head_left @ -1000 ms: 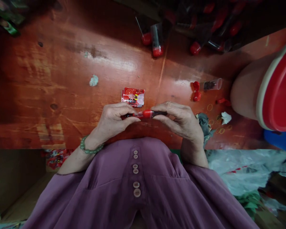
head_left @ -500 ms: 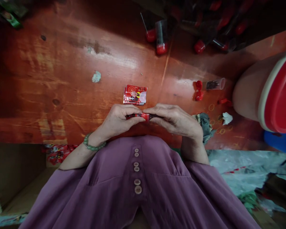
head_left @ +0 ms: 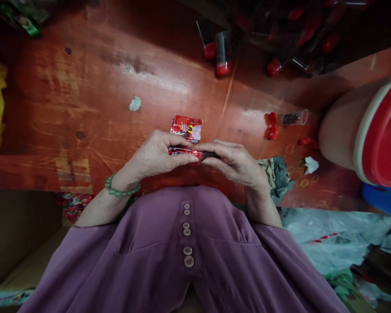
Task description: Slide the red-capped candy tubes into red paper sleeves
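My left hand [head_left: 156, 154] and my right hand [head_left: 234, 161] meet over the near edge of a red-brown wooden table [head_left: 101, 108]. Both are closed on one small tube [head_left: 195, 154] with a red cap, held sideways between them. A red printed label covers most of the tube on the left hand's side; the dark end shows at my right fingers. A small stack of red printed labels [head_left: 186, 127] lies on the table just beyond my fingers. A green bead bracelet [head_left: 117, 190] is on my left wrist.
Several red-capped tubes [head_left: 223, 54] lie at the table's far edge. An open clear tube [head_left: 295, 117] with red caps [head_left: 273, 126] lies to the right, near rubber bands [head_left: 289, 149] and a grey cloth [head_left: 276, 171]. A red-lidded tub [head_left: 371, 130] stands at right.
My hands have closed together: the tube's red cap, bare a second ago, is now mostly covered by the red label and my fingers. The view shifted slightly.
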Demonstrator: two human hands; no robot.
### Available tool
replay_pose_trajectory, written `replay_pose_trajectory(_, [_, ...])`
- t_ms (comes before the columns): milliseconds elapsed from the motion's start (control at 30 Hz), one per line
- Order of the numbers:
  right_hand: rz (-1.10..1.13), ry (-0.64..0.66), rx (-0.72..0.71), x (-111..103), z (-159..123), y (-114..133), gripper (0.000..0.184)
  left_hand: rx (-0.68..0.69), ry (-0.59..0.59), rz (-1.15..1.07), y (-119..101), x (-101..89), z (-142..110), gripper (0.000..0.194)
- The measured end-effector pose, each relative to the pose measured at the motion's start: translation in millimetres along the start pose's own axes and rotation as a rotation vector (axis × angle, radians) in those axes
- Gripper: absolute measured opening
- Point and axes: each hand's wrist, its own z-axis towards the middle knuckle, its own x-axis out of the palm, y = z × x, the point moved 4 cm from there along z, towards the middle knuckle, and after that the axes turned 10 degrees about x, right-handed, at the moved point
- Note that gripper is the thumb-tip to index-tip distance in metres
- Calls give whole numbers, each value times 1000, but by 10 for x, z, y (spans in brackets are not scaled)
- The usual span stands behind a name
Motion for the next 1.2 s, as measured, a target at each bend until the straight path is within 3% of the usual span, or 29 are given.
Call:
replay_pose_trajectory(333, [-61, 21, -10, 35, 18, 73, 35, -53, -11, -89, -19, 36, 11, 12])
replay_pose_trajectory(433, [36, -34, 39, 82, 59, 30, 32, -93, -115, -167, -15, -71, 0, 21])
replay_pose_trajectory(533, [194, -132, 149, 151, 68, -75, 29, -74, -282, -397, 22, -166, -78, 40])
replay_pose_trajectory(633, [359, -224, 251, 215, 53, -164, 30, -34, -348, -638, 77, -85, -183, 47])
replay_pose_trajectory(700, [423, -245, 265, 256, 59, -164, 31, -37, -368, -715, 112, 52, -234, 40])
replay_pose_trajectory(800, [376, -280, 225, 302, 101, -90, 29, -65, -497, -728, 150, 214, -261, 25])
replay_pose_trajectory(900, [287, -362, 200, 339, 126, -26, 31, -94, -612, -712, 163, 258, -241, 20])
replay_pose_trajectory(1000, [377, -381, 229, 388, 105, -48, 36, -89, -644, -711, 166, 232, -216, 22])
replay_pose_trajectory(1100, [496, -282, 284, 456, 62, -108, 36, -105, -675, -693, 206, 211, -224, 27])
replay_pose_trajectory(1200, [382, -300, 276, 458, 24, -126, 32, -109, -674, -649, 248, 219, -228, 29])
